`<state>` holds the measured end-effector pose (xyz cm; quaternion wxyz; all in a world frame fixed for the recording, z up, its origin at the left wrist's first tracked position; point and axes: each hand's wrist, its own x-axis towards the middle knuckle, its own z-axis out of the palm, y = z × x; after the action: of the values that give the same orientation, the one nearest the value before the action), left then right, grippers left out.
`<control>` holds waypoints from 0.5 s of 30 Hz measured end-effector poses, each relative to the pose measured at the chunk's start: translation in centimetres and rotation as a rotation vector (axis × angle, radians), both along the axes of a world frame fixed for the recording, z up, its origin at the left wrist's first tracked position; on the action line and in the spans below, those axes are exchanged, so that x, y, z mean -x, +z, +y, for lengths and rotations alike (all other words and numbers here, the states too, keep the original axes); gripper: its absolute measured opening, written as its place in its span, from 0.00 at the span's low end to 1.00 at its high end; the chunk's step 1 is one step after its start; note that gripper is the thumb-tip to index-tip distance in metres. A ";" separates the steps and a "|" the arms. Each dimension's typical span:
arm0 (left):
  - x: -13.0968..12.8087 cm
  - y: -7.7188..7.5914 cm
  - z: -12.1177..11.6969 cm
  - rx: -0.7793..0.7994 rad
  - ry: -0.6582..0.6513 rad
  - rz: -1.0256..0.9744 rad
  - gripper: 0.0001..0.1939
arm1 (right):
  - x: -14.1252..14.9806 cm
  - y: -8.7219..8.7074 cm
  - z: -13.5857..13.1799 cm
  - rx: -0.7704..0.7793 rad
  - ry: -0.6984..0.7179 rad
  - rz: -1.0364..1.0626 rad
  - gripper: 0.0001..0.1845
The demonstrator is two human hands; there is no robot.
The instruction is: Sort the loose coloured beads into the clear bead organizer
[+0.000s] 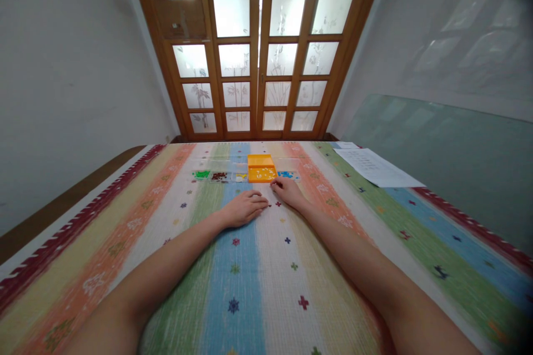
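My left hand (pixel 245 208) lies palm down on the striped tablecloth, its fingers stretched out to the right. Just beyond it, my right hand (pixel 288 191) is at the near right corner of an orange box (pixel 262 179). Its thumb and fingertips are drawn together in a pinch; whatever they hold is too small to make out. The orange box has its lid raised at the back and small white pieces inside. Beside it are clear boxes with small green pieces (pixel 202 175), brown pieces (pixel 219 176), yellow pieces (pixel 241 177) and blue pieces (pixel 285 175).
Printed paper sheets (pixel 377 166) lie at the table's right side. The tablecloth (pixel 233 255) covers the table. Wooden doors with frosted panes (pixel 258 55) stand behind it. A pale green glass panel (pixel 449 155) is along the right, by the wall.
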<state>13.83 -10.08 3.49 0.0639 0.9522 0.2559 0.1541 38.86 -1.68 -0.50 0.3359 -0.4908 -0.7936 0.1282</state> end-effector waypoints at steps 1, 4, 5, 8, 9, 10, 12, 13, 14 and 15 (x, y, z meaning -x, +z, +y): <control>0.1 0.1 0.1 0.004 0.010 -0.001 0.23 | 0.0 0.0 0.0 -0.002 0.000 0.004 0.09; 0.3 0.3 0.1 0.022 0.023 0.008 0.23 | 0.0 0.0 -0.1 -0.010 0.006 0.017 0.09; 0.3 0.4 0.0 0.027 0.014 0.014 0.23 | 0.0 0.0 -0.1 -0.012 0.010 0.018 0.09; -0.1 0.6 -0.3 0.042 -0.040 0.048 0.23 | -0.1 0.1 0.0 -0.018 0.021 0.016 0.09; -0.2 0.6 -0.3 0.044 -0.053 0.058 0.24 | -0.1 0.0 0.0 -0.019 0.023 0.016 0.09; -0.3 0.6 -0.4 0.043 -0.058 0.062 0.24 | -0.1 0.0 0.0 -0.020 0.023 0.016 0.09; -0.4 0.6 -0.5 0.033 -0.052 0.061 0.24 | 0.0 0.0 0.0 -0.021 0.021 0.013 0.09; -0.5 0.5 -0.5 0.026 -0.045 0.058 0.24 | 0.0 0.0 0.0 -0.022 0.018 0.010 0.09; -0.5 0.4 -0.5 0.019 -0.040 0.056 0.24 | 0.0 0.0 0.0 -0.024 0.016 0.008 0.09; -0.5 0.4 -0.5 0.014 -0.039 0.055 0.24 | 0.0 0.0 0.0 -0.023 0.015 0.005 0.09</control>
<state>14.34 -10.56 3.85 0.0663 0.9605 0.2399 0.1246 38.88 -1.66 -0.49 0.3423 -0.4807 -0.7979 0.1228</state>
